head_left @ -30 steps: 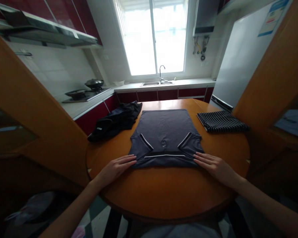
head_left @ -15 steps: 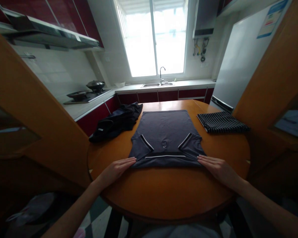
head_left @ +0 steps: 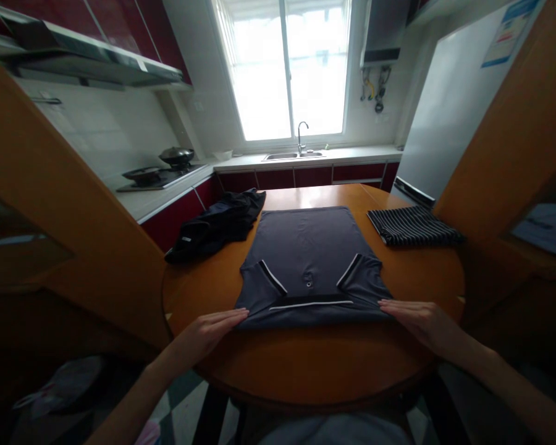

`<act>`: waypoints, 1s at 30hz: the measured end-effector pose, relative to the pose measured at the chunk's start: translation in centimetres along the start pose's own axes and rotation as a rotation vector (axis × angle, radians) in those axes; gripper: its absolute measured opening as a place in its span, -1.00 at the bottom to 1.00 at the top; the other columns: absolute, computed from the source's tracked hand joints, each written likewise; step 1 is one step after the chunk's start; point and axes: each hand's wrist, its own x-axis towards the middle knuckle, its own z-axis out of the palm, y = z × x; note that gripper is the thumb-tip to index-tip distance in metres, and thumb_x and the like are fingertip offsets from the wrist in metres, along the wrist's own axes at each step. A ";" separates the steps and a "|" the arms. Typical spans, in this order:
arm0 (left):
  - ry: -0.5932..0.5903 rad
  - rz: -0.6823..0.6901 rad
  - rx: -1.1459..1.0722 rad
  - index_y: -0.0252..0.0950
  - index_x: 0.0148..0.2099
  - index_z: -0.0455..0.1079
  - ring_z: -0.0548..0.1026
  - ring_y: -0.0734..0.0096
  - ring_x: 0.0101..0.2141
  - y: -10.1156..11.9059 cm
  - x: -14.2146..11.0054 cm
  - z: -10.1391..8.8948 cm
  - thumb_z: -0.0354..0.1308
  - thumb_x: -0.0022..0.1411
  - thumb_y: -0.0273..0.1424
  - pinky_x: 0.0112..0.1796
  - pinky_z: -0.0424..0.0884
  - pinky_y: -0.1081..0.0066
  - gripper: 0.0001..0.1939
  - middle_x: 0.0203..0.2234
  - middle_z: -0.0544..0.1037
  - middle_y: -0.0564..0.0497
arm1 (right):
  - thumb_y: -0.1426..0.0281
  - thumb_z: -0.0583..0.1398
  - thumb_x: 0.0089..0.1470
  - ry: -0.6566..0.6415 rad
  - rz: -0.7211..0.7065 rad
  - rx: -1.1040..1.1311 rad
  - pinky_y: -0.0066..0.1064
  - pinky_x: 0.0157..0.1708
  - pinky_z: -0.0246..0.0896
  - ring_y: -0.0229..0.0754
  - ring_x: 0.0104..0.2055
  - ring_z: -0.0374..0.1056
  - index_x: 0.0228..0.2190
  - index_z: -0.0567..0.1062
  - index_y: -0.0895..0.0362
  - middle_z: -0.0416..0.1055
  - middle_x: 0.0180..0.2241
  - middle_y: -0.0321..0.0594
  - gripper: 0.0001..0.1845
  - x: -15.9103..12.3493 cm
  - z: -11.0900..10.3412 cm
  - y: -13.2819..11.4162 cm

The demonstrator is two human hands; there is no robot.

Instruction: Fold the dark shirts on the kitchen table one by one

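A dark grey polo shirt [head_left: 306, 241] lies spread on the round wooden table [head_left: 315, 364], its collar end towards me. Both white-and-black-edged sleeves are folded inward over the body, and the dark collar band with a white line runs across near the close edge. My left hand [head_left: 213, 330] pinches the shirt's near left corner, fingers pressed together and thumb hidden beneath. At the near right corner, my right hand [head_left: 421, 318] grips the cloth the same way. Fabric between the two hands is drawn fairly straight.
A crumpled black garment [head_left: 217, 225] lies at the table's left edge. Folded black-and-white striped cloth [head_left: 412, 226] sits at the right. Beyond the table are a sink [head_left: 282, 157], a stove with pans [head_left: 143, 175] and a fridge [head_left: 449, 117].
Both hands have moved towards me and slightly apart, drawing the shirt's near edge closer and wider. The sleeves and collar shifted with it; the other garments stayed put.
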 end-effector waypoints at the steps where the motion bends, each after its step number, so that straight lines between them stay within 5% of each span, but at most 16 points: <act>1: -0.021 -0.016 -0.014 -0.06 0.27 0.35 0.52 0.33 0.07 0.5 -0.4 -0.1 -0.09 0.37 -0.58 0.10 0.44 0.34 -0.47 0.12 0.51 0.06 | 0.49 0.03 0.28 -0.016 0.018 0.011 -0.27 0.11 0.39 -0.11 0.10 0.43 0.08 0.52 0.01 0.48 0.08 -0.26 -0.56 -0.3 -0.4 -0.3; 8: -0.164 -0.115 -0.112 -0.03 0.26 0.37 0.54 0.30 0.04 3.9 -2.4 -1.6 -0.02 0.35 -0.55 0.08 0.45 0.38 -0.48 0.09 0.53 0.07 | 0.41 0.06 0.29 -0.092 0.107 0.136 -0.25 0.02 0.47 -0.03 0.00 0.50 0.04 0.55 -0.03 0.53 0.01 -0.26 -0.60 -1.9 -3.1 -2.5; 16: -0.120 -0.135 -0.157 -0.08 0.12 0.52 0.61 0.30 -0.11 4.2 0.9 -4.2 0.03 0.42 -0.33 -0.09 0.53 0.46 -0.67 -0.05 0.63 0.05 | 0.25 0.13 0.27 -0.111 0.168 0.202 -0.34 -0.21 0.52 -0.03 -0.19 0.57 -0.09 0.64 0.00 0.63 -0.18 -0.21 -0.68 1.3 -5.8 -1.3; 24: 0.055 -0.315 -0.257 -0.26 -0.14 0.62 0.60 0.30 -0.30 0.2 5.6 -6.5 0.15 0.31 -0.15 -0.26 0.50 0.47 -0.67 -0.29 0.67 -0.03 | 0.06 0.18 0.19 -0.053 0.287 0.266 -0.42 -0.41 0.36 -0.15 -0.38 0.46 -0.29 0.60 0.12 0.57 -0.36 -0.17 -0.60 7.2 -8.0 1.3; 30: 0.135 -0.454 -0.417 -0.33 -0.25 0.58 0.53 0.27 -0.32 -6.0 11.2 -5.2 0.19 0.19 0.01 -0.28 0.45 0.41 -0.53 -0.36 0.63 -0.04 | 0.02 0.22 0.09 -0.028 0.310 0.310 -0.36 -0.32 0.31 -0.11 -0.34 0.43 -0.36 0.61 0.15 0.55 -0.39 -0.17 -0.56 13.8 -6.8 6.5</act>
